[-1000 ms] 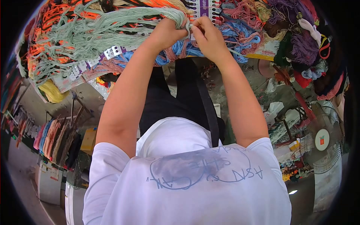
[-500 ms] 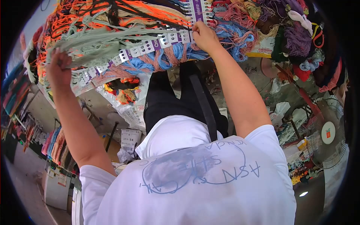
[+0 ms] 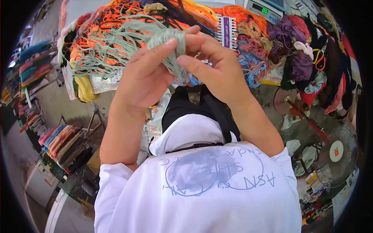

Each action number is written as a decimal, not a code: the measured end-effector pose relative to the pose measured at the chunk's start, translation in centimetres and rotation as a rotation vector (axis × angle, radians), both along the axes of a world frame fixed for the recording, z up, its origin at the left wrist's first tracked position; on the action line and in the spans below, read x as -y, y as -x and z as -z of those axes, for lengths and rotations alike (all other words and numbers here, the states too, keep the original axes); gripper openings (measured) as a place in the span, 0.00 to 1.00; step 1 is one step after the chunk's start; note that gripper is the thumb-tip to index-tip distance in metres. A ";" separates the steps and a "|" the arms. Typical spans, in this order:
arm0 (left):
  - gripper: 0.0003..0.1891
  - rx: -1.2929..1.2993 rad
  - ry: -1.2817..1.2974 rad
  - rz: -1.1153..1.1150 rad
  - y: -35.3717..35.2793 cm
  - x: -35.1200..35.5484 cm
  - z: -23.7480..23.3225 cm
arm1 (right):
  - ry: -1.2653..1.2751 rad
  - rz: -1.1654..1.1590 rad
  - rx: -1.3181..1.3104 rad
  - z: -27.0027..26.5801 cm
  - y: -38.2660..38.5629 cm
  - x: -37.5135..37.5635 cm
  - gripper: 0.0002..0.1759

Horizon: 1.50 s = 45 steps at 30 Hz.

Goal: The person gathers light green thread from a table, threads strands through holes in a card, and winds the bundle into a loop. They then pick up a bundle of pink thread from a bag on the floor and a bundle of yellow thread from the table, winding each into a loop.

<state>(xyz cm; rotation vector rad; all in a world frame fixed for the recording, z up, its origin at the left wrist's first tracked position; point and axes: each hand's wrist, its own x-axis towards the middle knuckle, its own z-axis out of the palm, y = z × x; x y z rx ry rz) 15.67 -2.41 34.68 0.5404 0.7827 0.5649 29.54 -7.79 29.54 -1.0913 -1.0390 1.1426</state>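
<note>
Pale green yarn (image 3: 171, 52) is gathered in a bundle raised in front of me, its loose strands trailing left over orange and dark yarn (image 3: 101, 28). My left hand (image 3: 147, 73) is wrapped round the bundle from the left, thumb across its front. From the right, my right hand (image 3: 211, 64) touches the same bundle, with thumb and fingers curved around its edge. Behind my right hand a purple and white card with holes (image 3: 226, 33) lies on the table, partly hidden. Blue and pink yarn (image 3: 250, 64) is right of my hands.
A scale with a green display (image 3: 264, 11) stands at the back right. Purple yarn (image 3: 301, 64) and scissors with orange handles (image 3: 319, 60) are at the right. Yellow yarn (image 3: 85, 88) hangs over the left edge. A fan (image 3: 337, 149) stands low at the right, and yarn hangs on racks at the left.
Both hands have come together and up toward the camera, with the green yarn now bunched between them. The row of cards along the front edge is mostly hidden now. The view has shifted.
</note>
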 end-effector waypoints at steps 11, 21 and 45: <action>0.22 0.067 -0.178 0.032 2.2 0.6 -2.5 | 0.193 -0.137 -0.227 -5.0 0.8 1.3 0.09; 0.18 0.006 -0.406 -0.013 3.5 0.9 -4.4 | 0.078 -0.159 -0.109 -6.4 1.3 0.8 0.07; 0.21 -0.034 -0.420 -0.102 4.0 1.3 -6.8 | 0.140 -0.130 -0.241 -9.4 1.9 1.8 0.04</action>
